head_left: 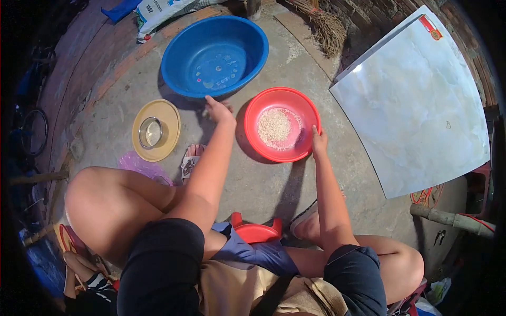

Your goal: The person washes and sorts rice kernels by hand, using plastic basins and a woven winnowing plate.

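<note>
My right hand (319,142) grips the right rim of a red plastic basin (253,138), thumb over the edge and fingers underneath. Pale grains that look like rice (274,128) lie heaped in its bottom. Just below the near rim of a big blue basin (175,87) is my left hand (219,110), holding nothing, its fingers apart and slightly blurred. That blue basin shows only small printed marks on its floor. To the left of my left hand, a round tan tray or lid (171,126) carries a small clear bowl (152,132) with something pale inside.
A large marbled panel (416,110) slants at the right. A straw broom (324,31) and a printed sack (158,16) are at the back. A pink plastic bag (141,166) lies near my left knee, and a red stool (256,233) between my legs. Another person's arm (79,268) shows lower left.
</note>
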A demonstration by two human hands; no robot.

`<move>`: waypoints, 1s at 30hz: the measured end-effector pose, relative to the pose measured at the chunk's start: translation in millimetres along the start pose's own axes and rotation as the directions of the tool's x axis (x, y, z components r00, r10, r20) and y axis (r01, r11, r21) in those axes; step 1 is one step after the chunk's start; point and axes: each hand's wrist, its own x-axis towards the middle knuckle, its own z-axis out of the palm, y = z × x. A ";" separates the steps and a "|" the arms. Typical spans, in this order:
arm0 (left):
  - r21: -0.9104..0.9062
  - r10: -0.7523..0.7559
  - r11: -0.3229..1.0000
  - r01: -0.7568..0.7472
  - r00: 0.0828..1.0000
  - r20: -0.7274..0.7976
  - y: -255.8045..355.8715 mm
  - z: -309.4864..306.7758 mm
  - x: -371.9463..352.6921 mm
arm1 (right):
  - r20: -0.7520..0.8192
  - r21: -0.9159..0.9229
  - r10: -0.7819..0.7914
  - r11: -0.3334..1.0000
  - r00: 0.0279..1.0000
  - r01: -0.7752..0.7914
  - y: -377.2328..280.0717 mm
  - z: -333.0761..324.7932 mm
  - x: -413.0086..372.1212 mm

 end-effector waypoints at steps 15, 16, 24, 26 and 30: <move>0.627 0.082 0.659 -0.415 0.869 0.488 -73.7 -25.3 1.3 | -0.105 -0.098 -0.109 0.990 0.988 0.099 -4.3 -2.3 -3.1; 0.626 0.083 0.660 -0.416 0.868 0.489 -69.7 -21.6 -4.1 | -0.116 -0.103 -0.115 0.989 0.987 0.103 -6.8 -2.4 -5.0; 0.428 0.337 0.606 -0.671 0.703 0.626 -70.6 24.8 -86.4 | -0.222 0.216 -0.064 0.970 0.973 0.113 2.3 -46.8 6.2; 0.426 0.312 0.620 -0.659 0.705 0.637 -66.5 31.0 -88.6 | -0.212 0.436 -0.016 0.893 0.977 0.109 -12.9 -50.1 2.3; 0.333 0.375 0.659 -0.674 0.679 0.631 -45.3 24.3 -33.6 | -0.287 0.257 -0.145 0.941 0.947 0.222 -20.8 -4.8 -1.7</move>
